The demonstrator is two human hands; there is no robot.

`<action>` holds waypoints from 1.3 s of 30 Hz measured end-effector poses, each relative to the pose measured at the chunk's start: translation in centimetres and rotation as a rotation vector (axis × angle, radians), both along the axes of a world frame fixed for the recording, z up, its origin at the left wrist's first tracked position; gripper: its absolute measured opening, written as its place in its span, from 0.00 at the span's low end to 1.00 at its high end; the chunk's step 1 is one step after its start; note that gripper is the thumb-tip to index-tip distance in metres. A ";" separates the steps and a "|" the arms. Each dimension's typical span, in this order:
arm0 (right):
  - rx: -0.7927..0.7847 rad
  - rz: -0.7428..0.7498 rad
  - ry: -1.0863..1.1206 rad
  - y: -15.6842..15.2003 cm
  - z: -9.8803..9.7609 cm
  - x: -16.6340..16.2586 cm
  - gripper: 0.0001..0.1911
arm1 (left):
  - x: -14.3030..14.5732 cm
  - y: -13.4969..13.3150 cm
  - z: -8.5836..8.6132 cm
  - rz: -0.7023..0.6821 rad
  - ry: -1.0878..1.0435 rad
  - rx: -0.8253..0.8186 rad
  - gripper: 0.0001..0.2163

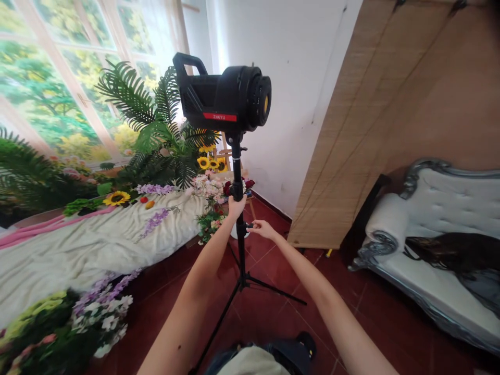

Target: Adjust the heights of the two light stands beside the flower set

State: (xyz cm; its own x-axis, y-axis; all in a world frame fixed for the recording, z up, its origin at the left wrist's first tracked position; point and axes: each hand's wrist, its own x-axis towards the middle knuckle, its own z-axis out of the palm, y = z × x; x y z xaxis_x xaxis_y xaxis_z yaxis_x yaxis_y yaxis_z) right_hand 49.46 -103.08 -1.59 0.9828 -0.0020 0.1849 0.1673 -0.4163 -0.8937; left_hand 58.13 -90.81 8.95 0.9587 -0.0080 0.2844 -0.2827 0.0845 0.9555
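A black studio light (213, 99) with a red ZHEYU label and a top handle sits on a black light stand (241, 260). Its front points to the right. My left hand (236, 207) is wrapped round the upper pole of the stand, just below a clamp collar. Lower down, my right hand (262, 229) pinches a small black locking knob (249, 225) that sticks out from the right side of the pole. The stand's legs are spread on the floor.
A bed-like platform with a cream cloth (172, 208), flowers and fruit lies at left, palm fronds (128, 99) behind it. A bamboo blind (332, 156) hangs at right, beside a white tufted sofa (441, 192) with dark fabric on it. The floor (273, 323) is red tile.
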 end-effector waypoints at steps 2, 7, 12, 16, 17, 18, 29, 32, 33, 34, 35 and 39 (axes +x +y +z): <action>0.000 0.009 0.012 0.0 -0.2 0.2 0.20 | 0.1 -0.2 -0.1 0.022 0.023 -0.013 0.10; -0.152 -0.058 -0.074 -0.1 0.1 -0.1 0.19 | 0.4 -0.5 0.2 0.046 0.068 -0.025 0.08; -0.373 -0.089 -0.274 -0.1 1.0 -1.8 0.14 | 0.6 -1.0 0.2 0.064 0.060 -0.027 0.08; -0.069 -0.200 0.033 0.8 0.5 -1.9 0.22 | 0.6 -1.1 0.3 0.067 0.053 -0.032 0.08; 0.062 -0.228 0.171 1.2 0.3 -1.7 0.26 | 0.6 -1.1 0.3 0.067 0.057 -0.036 0.08; 0.195 -0.241 0.296 1.5 0.1 -1.4 0.30 | 0.6 -1.1 0.3 0.067 0.064 -0.040 0.08; 0.477 -0.301 0.127 1.6 -0.3 -0.2 0.14 | -0.2 -0.7 -2.6 0.093 0.132 0.018 0.08; 0.446 -0.273 0.072 1.5 -0.5 -0.1 0.15 | -0.7 -0.4 -4.2 0.100 0.164 0.055 0.08; 0.440 -0.269 0.063 1.5 -0.6 -0.1 0.15 | -0.9 -0.3 -4.9 0.105 0.180 0.070 0.09; 0.434 -0.264 0.057 1.5 -0.7 -0.1 0.16 | -1.0 -0.2 -5.6 0.109 0.197 0.087 0.09; 0.423 -0.260 0.054 1.5 -0.8 -0.1 0.16 | -1.1 -0.1 -6.2 0.110 0.213 0.106 0.09; 0.382 -0.245 0.050 1.3 -1.0 -0.2 0.17 | -0.9 0.0 -8.4 0.081 0.242 0.176 0.12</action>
